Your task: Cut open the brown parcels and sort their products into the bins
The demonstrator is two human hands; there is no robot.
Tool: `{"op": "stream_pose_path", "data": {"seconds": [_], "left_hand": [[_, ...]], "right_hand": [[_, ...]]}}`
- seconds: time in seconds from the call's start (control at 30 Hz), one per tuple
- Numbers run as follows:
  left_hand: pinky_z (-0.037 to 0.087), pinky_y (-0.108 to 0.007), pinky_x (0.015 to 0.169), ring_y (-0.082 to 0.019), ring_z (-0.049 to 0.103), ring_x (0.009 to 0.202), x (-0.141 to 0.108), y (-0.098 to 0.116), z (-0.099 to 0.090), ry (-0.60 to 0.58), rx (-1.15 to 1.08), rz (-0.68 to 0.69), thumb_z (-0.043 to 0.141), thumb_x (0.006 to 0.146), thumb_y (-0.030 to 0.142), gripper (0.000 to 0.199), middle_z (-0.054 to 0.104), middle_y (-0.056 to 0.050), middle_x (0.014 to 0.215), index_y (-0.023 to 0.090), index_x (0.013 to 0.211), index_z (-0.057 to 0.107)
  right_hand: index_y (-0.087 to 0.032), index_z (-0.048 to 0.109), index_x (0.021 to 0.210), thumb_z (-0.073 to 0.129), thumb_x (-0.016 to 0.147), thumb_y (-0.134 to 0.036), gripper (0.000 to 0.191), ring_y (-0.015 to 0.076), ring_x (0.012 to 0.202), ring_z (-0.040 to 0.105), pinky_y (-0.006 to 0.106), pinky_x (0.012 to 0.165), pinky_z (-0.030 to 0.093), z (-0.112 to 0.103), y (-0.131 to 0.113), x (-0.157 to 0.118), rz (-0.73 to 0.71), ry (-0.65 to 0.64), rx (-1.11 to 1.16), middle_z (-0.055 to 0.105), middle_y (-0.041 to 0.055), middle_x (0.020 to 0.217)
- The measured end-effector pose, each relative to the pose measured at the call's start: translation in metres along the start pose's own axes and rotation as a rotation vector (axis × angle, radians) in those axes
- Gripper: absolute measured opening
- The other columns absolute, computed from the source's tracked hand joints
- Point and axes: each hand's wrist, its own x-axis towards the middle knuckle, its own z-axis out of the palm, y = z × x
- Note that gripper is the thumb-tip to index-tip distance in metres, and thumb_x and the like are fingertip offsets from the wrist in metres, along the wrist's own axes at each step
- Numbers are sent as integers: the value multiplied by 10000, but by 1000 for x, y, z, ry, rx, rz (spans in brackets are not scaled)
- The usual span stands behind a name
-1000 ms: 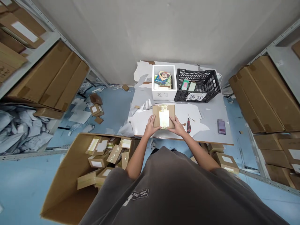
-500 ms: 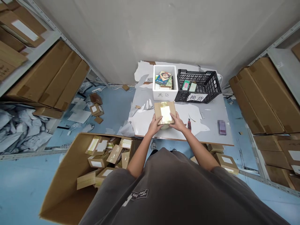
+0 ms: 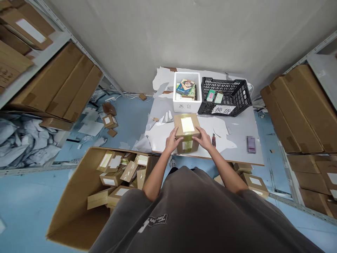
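A taped cardboard box (image 3: 187,132) with a white label on top is on the near part of the table. My left hand (image 3: 172,141) grips its left side, fingers along the side and thumb at the front. On the opposite side my right hand (image 3: 204,139) holds it the same way. Clear yellowish tape runs over the top and down the front, where another pale patch shows. Just right of my right hand lies a red and black utility knife (image 3: 213,140). Whether the box bears fully on the table I cannot tell.
Behind the box stand a white foam bin (image 3: 187,106) with books and a black crate (image 3: 235,109) with small packs. Torn paper covers parts of the table (image 3: 239,154). A large carton (image 3: 71,211) of parcels stands at left, shelves (image 3: 60,40) on both sides.
The box has tilted so that its front face shows more and it looks taller. My hands have stayed at its two sides, now slightly further apart.
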Motion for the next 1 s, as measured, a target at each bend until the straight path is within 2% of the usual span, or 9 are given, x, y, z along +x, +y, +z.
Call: {"op": "stream_pose_path", "data": {"seconds": [0.13,0.23,0.3,0.37,0.47,0.63,0.77,0.87,1.0], "left_hand": [[578,-446,1203,-285,622,1496,28,0,0,113,-80,-19,551,1134,412,802,494,-60,1767,357,1833,162],[496,-485,1294,-290,458,1642,50,-6,16,52,-64,2,638,1063,313,899,387,-62,1829,339,1832,174],[451,-502,1328,-311,295,1725,59,-13,29,-5,-48,-2,697,999,243,930,291,-74,1868,304,1817,258],[443,-513,1331,-340,224,1746,60,-21,39,-57,-31,-54,716,960,192,921,232,-104,1884,255,1795,333],[444,-531,1324,-366,232,1741,51,-34,50,-100,-12,-126,727,948,187,894,228,-156,1877,204,1772,382],[467,-517,1298,-372,333,1706,31,-49,58,-115,-60,-105,778,967,308,801,192,-181,1881,218,1708,489],[445,-491,1311,-392,368,1688,22,-52,59,-151,-40,-89,894,869,279,940,162,-211,1877,202,1710,480],[456,-486,1305,-372,464,1637,16,-51,61,-173,-9,-126,815,891,143,925,344,-199,1814,225,1736,447],[512,-473,1246,-357,596,1520,7,-41,57,-167,38,-130,692,960,106,838,529,-164,1708,256,1747,448]], "right_hand": [[-309,249,1816,601,1046,-405,852,372,1525,554,576,1217,538,-1,0,36,16,46,13,476,116,1738],[-296,263,1814,643,971,-313,925,380,1605,461,611,1274,476,14,9,65,42,-2,-12,393,123,1774],[-286,277,1811,660,930,-266,961,379,1619,446,617,1305,437,25,17,78,67,-46,-5,331,135,1798],[-263,293,1806,683,904,-248,983,394,1627,434,626,1319,413,34,24,83,86,-108,-12,287,166,1815],[-231,343,1785,731,882,-256,983,417,1639,413,616,1308,424,42,33,79,119,-207,-60,275,199,1824],[-272,403,1758,779,882,-316,954,377,1603,465,546,1266,469,49,46,59,126,-288,-29,324,163,1802],[-302,360,1780,901,817,-392,1108,387,1558,496,559,1261,452,49,53,40,93,-304,-8,392,165,1758],[-317,314,1800,878,817,-308,1133,374,1515,541,550,1240,471,51,54,25,98,-318,31,469,155,1707],[-300,351,1791,719,894,-214,973,344,1454,602,527,1226,495,47,49,14,151,-240,18,572,145,1621]]}}
